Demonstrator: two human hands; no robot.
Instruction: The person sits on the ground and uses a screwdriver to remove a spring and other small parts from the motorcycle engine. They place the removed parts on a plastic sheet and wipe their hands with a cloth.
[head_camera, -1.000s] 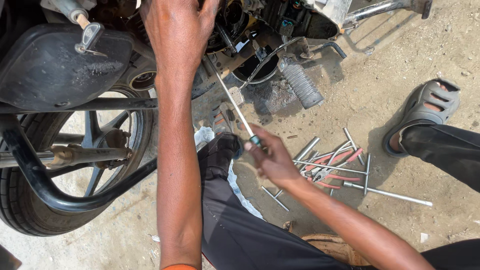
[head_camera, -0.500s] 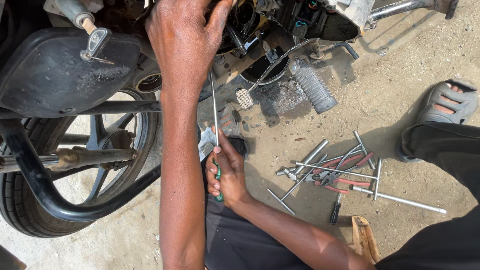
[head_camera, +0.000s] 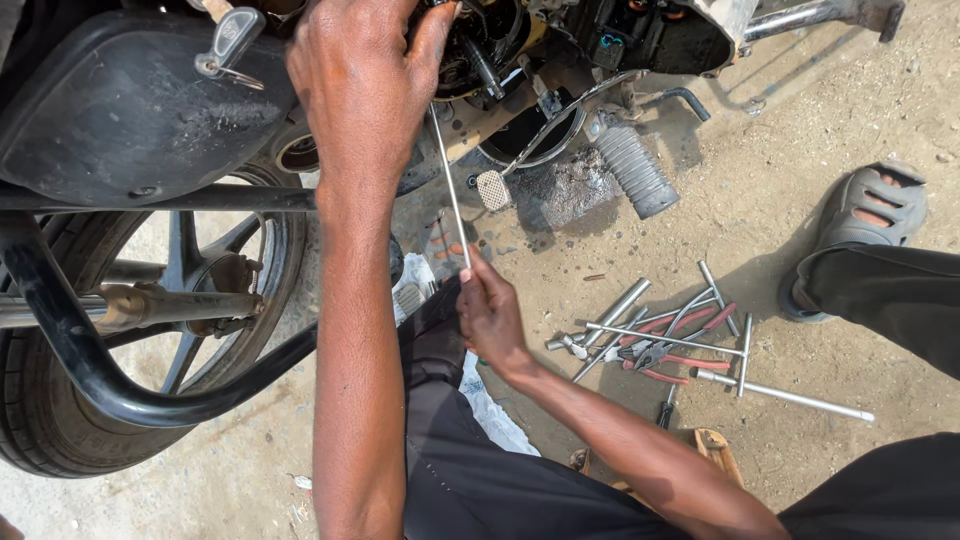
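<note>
1 head-worn view, straight down, close over motorcycle engine (head_camera: 560, 60) and ground (head_camera: 800, 200).

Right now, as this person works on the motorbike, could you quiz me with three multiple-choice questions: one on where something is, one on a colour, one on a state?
1. Where does the pile of tools lie?
A. on the sandy ground
B. on the bike's seat
C. in a box

2. What colour are the plier handles in the pile?
A. blue
B. red
C. yellow

3. What is the right hand doing?
A. resting open on the ground
B. gripping a long thin screwdriver
C. holding a rag

Answers:
1 A, the tools lie spread on the dirt beside a sandalled foot.
2 B, the handles show red among the grey metal.
3 B, its fingers close round the lower end while the shaft points up to the engine, where the left hand rests.
</note>
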